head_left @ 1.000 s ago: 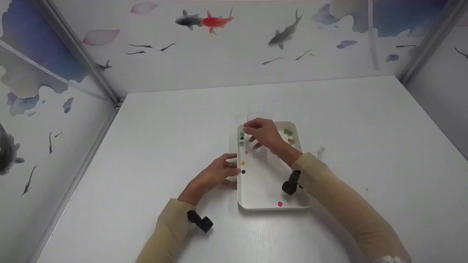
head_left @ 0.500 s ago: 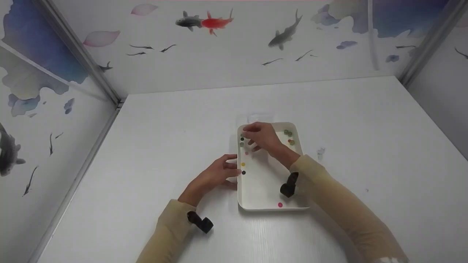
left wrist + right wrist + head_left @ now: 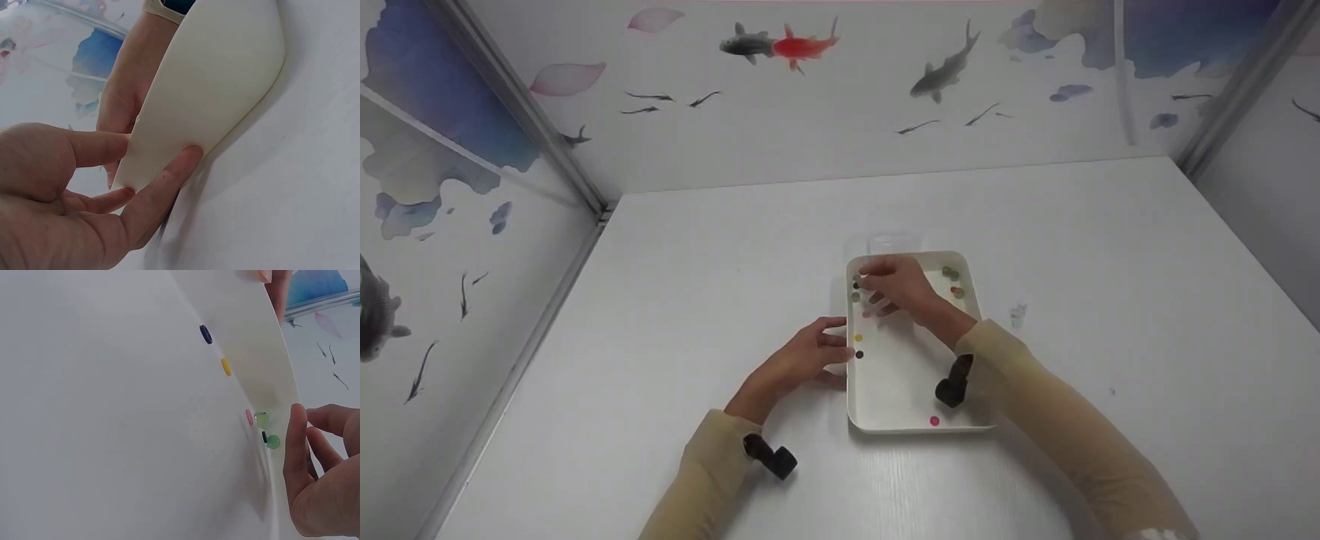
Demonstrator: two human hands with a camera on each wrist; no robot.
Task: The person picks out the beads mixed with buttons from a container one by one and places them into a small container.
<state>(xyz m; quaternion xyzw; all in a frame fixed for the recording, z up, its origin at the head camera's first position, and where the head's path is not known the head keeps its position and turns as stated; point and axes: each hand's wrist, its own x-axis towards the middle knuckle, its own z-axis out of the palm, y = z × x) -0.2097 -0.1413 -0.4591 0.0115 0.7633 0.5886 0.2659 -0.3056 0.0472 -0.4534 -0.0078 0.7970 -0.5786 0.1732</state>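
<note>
A white tray point(image 3: 911, 429) lies in front of me. My left hand point(image 3: 802, 354) holds its left rim, thumb tip over the edge and fingers against the outer wall point(image 3: 219, 62). Above the tray's far left corner is my right hand point(image 3: 904, 283), thumb and index tips close together. Whether a small piece is between them cannot be seen. Beside those fingertips, along the wall, lie clear green balls point(image 3: 273, 441) and a small black disc point(image 3: 264, 437). Nearer along that side are a pink disc point(image 3: 249, 417), a yellow disc point(image 3: 226, 367) and another black disc point(image 3: 206, 334).
Several green balls point(image 3: 951, 273) sit in the tray's far right corner, with an orange piece point(image 3: 954, 289) below. A pink-red disc point(image 3: 934, 421) lies by the near edge. Behind the tray stands a clear container point(image 3: 894, 241); a small clear object point(image 3: 1018, 315) lies to its right.
My right hand has moved slightly nearer to me along the tray's left side, from the corner to beside the green balls and black disc. My left hand stays at the rim.
</note>
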